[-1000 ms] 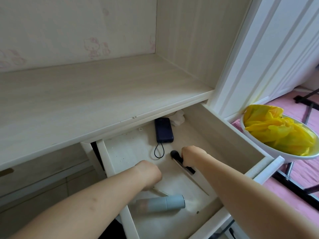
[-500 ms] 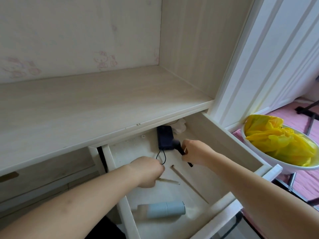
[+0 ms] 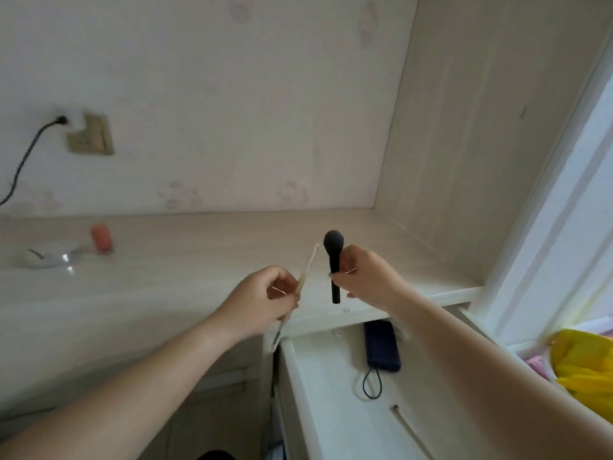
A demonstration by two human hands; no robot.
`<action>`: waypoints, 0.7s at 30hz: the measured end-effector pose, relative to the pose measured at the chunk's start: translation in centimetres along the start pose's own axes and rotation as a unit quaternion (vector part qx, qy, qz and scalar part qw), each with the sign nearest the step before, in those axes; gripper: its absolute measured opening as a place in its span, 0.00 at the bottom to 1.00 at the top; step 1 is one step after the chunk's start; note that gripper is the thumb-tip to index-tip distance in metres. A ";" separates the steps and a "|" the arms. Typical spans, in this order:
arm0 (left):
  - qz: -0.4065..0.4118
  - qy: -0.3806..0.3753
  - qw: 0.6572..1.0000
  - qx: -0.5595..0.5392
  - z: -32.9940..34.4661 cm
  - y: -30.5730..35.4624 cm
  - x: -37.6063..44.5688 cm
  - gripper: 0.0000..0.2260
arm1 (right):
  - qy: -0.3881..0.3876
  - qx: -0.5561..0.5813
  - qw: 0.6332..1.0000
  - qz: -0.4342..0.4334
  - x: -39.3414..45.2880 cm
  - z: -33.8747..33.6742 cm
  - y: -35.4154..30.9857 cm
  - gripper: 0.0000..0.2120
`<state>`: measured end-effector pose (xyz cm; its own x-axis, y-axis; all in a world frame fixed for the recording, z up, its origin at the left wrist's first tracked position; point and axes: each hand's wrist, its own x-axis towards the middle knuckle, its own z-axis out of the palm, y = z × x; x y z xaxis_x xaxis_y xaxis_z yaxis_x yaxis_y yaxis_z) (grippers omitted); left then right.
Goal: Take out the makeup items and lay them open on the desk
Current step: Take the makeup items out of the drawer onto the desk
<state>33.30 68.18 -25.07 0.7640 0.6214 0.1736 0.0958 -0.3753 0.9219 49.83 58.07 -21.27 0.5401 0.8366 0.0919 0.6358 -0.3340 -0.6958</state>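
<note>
Makeup brush: a black brush (image 3: 333, 260) with a rounded dark head stands upright at the centre of the frame, head up, above the front edge of the desk.
Right hand: the right hand (image 3: 366, 277) pinches the black brush by its handle, fingers curled round it, the lower end of the handle sticking out below the grip.
Thin stick: a slim pale stick-like makeup item (image 3: 303, 277) slants from lower left to upper right, just left of the brush and apart from it.
Left hand: the left hand (image 3: 262, 298) grips the thin stick near its middle, fingers curled round it; both ends stick out of the fist.
Desk: the pale wood desk (image 3: 166, 277) runs across the middle of the frame, under both hands.
Drawer: an open white drawer (image 3: 331, 410) sits at lower centre, below the desk edge.
In the drawer: a dark blue flat device (image 3: 381, 346) with a black loop cord lies at the back; another thin pale stick (image 3: 409, 429) lies on the drawer floor nearer the front.
Left of frame: a pink-orange object (image 3: 102, 238) and a blurred whitish item (image 3: 46, 257) lie on the desk.
Wall: a socket (image 3: 91, 134) with a black cable plugged in, upper left.
Lower right: yellow plastic (image 3: 583, 366), partly cut off by the frame edge.
</note>
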 end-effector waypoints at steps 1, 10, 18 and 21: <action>-0.009 0.025 0.999 -0.020 -1.6 -0.1 0.2 0.05 | -0.008 0.011 1.000 -0.008 0.9 0.9 -1.3 0.07; -0.073 0.194 0.975 -0.082 -13.6 -4.5 2.8 0.10 | -0.071 0.184 0.980 0.029 8.6 9.6 -9.0 0.09; -0.156 0.208 0.965 -0.043 -21.3 -9.5 5.3 0.10 | -0.122 0.311 0.935 0.117 13.9 18.4 -13.2 0.09; -0.193 0.193 0.962 0.007 -22.8 -11.0 6.1 0.13 | -0.119 0.321 0.929 0.141 15.1 21.1 -14.1 0.08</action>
<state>22.43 91.76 -26.25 0.3755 0.9247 -0.0632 0.3350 -0.0719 0.9395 37.38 84.61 -25.14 0.4497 0.8531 -0.2646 -0.0127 -0.2901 -0.9569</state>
